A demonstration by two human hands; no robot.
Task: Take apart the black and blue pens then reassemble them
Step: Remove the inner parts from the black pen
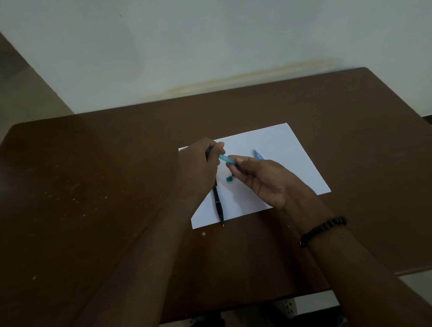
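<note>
Both hands pinch blue pen barrel [224, 158]: left hand [200, 169] on far end, right hand [259, 178] on near end. Black pen [218, 203] lies under left hand on paper [298, 163]. Small teal piece [229, 178] sits loose between hands; stray brush could likely knock it off worktop [85, 196].

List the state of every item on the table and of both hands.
blue pen barrel: held off the paper, gripped at both ends
left hand: grips the barrel
right hand: pinches the barrel's end
black pen: assembled, lying on paper
small teal piece: loose on paper
blue part: lying on paper
</note>
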